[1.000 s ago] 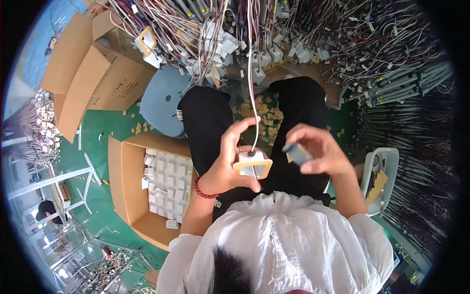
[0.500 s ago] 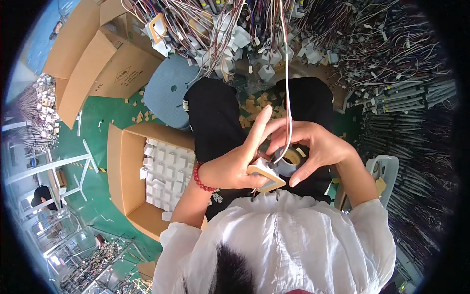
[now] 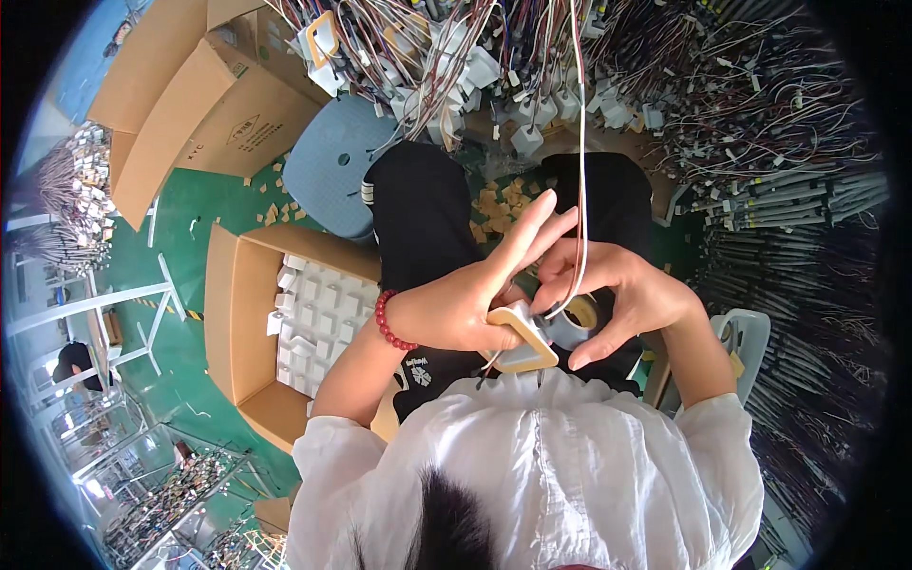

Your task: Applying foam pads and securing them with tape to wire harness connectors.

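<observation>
Between the thumb and fingers of my left hand [image 3: 475,304] is a white plastic housing [image 3: 514,317] with a tan frame-shaped face [image 3: 528,359]. The index finger of that hand points up and away. My right hand [image 3: 638,299] curls around a grey roll of tape [image 3: 573,329] with a yellowish core, close against the housing. Its fingertips are by the spot where a white and brown cable [image 3: 583,180] meets the housing; the exact grip there is partly hidden. Short wire ends [image 3: 487,365] stick out below the housing.
An open carton [image 3: 225,332] of white housings [image 3: 318,313] stands at my left, with a blue stool [image 3: 332,161] and a larger carton [image 3: 228,123] beyond. Wired housings [image 3: 456,66] hang ahead; bundled cables [image 3: 779,275] fill the right, near a pale plastic chair [image 3: 748,337].
The cable has shifted to the right, and the housing has turned slightly in my left hand. My right fingertips have curled closer to the cable's lower end.
</observation>
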Demonstrator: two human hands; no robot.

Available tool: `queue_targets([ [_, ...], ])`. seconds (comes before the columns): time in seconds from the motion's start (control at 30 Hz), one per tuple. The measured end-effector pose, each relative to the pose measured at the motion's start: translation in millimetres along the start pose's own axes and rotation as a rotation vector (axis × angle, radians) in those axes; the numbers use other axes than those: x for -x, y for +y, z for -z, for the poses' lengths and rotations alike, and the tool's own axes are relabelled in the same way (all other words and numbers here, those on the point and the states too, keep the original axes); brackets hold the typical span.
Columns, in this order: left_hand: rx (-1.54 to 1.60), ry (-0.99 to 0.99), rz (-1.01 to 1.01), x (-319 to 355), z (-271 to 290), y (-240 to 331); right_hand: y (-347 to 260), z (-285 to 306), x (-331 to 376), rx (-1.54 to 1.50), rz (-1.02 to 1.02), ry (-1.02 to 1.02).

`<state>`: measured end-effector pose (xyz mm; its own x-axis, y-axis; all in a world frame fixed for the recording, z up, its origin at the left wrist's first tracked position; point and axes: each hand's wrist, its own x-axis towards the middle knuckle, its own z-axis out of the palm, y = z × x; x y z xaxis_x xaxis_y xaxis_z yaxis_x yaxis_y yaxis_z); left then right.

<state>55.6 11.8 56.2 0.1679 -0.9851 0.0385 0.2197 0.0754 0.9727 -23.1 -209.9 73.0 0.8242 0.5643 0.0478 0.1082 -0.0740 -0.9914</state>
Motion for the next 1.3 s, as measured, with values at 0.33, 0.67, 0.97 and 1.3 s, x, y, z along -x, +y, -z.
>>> queue_targets([
  [0.33,-0.449,0.474,-0.022,18.1,-19.4,-15.4,-1.9,-10.8,4.4,-0.169,-0.107,0.078],
  [0.67,-0.264,0.466,-0.17,17.9,-20.4,-6.3,-9.7,-9.5,13.9,-0.173,-0.188,0.103],
  [0.97,-0.104,0.708,0.022,12.7,-36.3,-12.4,-11.3,-4.5,24.0,-0.279,-0.077,-0.027],
  [1.3,-1.498,0.398,-0.544,12.2,-22.7,11.6,22.8,-14.0,22.9,-0.729,-0.239,0.102],
])
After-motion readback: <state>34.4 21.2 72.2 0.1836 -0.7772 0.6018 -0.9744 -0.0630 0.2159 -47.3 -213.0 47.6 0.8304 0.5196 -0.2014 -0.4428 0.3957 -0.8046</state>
